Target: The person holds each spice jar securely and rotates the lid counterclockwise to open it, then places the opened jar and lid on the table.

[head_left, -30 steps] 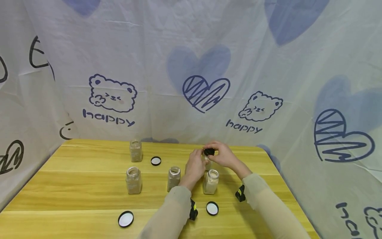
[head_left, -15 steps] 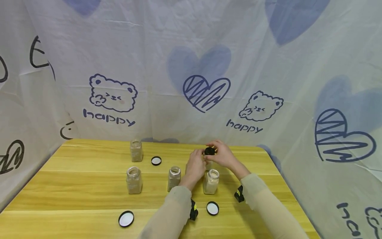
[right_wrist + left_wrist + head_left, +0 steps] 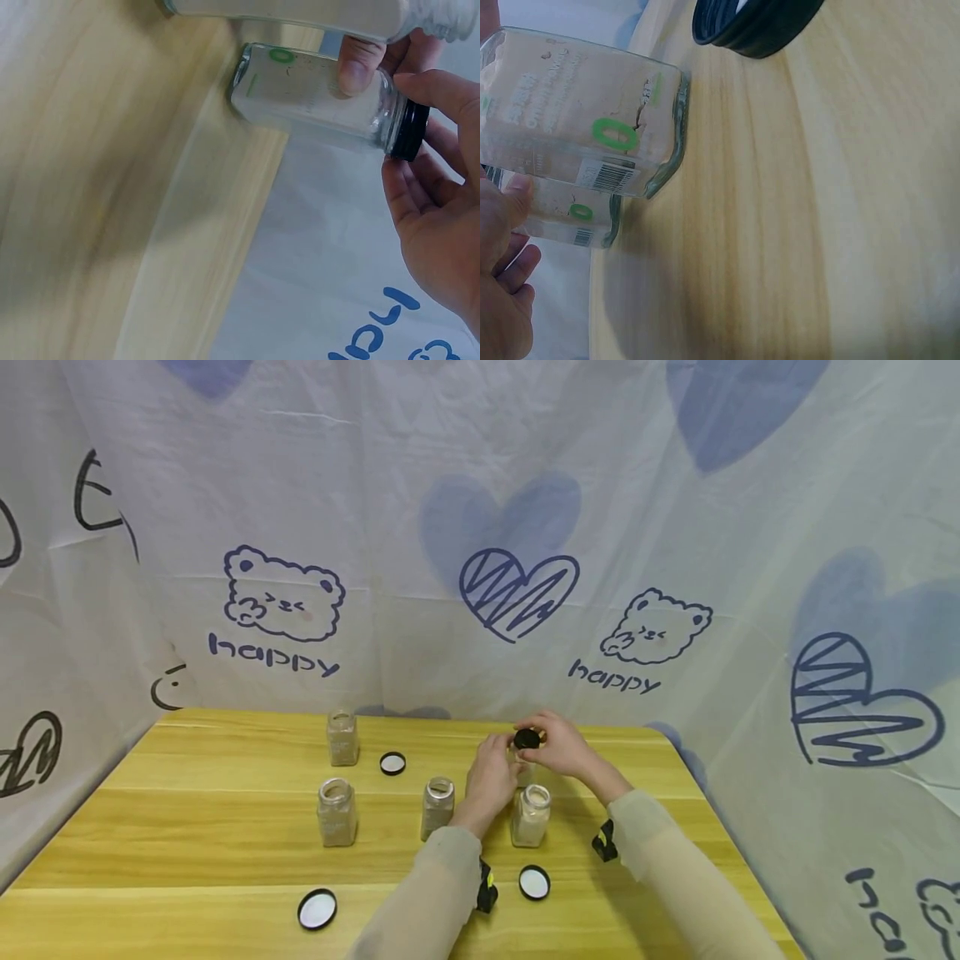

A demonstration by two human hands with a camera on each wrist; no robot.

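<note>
At the back right of the table stands a square glass jar (image 3: 307, 94) of pale powder, with a black lid (image 3: 409, 130) on its mouth. My left hand (image 3: 491, 781) grips the jar's body near the shoulder, its thumb lying along the glass in the right wrist view. Fingers and thumb of my right hand (image 3: 442, 180) are curled round the rim of the lid. Just in front, an uncapped jar of pale powder (image 3: 531, 817) partly covers the held jar in the head view. Its printed face and barcode show large in the left wrist view.
Three more uncapped jars stand to the left: one at the back (image 3: 342, 739), one in front of it (image 3: 337, 814), and one nearer my left hand (image 3: 437, 808). Black-rimmed lids lie white side up: a back lid (image 3: 392, 764), a front-left lid (image 3: 317, 910) and a front-right lid (image 3: 534, 883).
My right hand turns slightly back and forth at the lid, its wrist shifting a little. The left hand keeps its grip on the jar; everything else stays put.
</note>
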